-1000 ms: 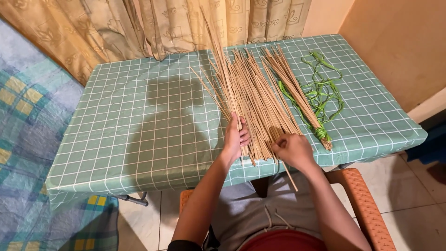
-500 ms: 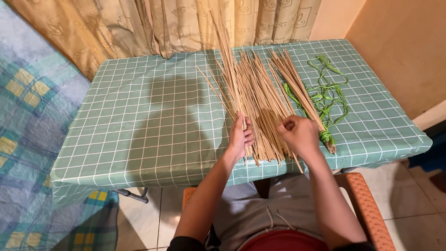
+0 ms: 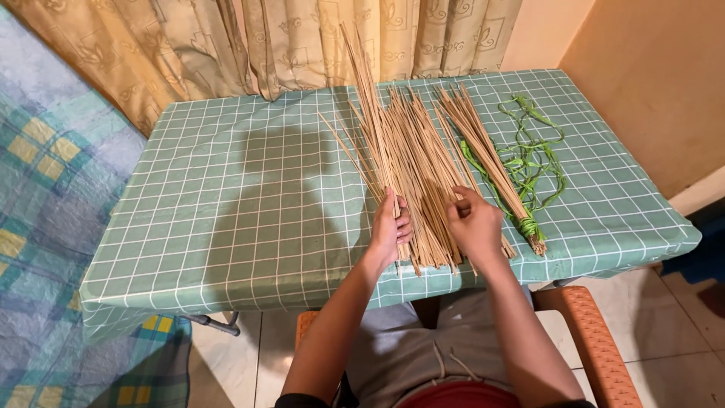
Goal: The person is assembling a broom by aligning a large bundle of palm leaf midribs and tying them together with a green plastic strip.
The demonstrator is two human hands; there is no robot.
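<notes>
A loose pile of long thin tan sticks point(image 3: 408, 159) lies fanned out on a table covered by a green checked cloth point(image 3: 226, 204). My left hand point(image 3: 390, 228) rests on the near left side of the pile, fingers curled around a few sticks. My right hand point(image 3: 474, 224) sits on the pile's near right side, fingertips pinched on a stick. Just right of it lies a smaller bundle of sticks point(image 3: 491, 162) tied at its near end with a green strip.
Loose green strips point(image 3: 532, 155) curl on the table's right part. Beige curtains point(image 3: 249, 38) hang behind the table. An orange chair point(image 3: 596, 347) is under me, and a blue checked fabric point(image 3: 38, 227) lies to the left.
My right hand has moved up from the table's near edge onto the stick pile. The left hand has stayed on the pile.
</notes>
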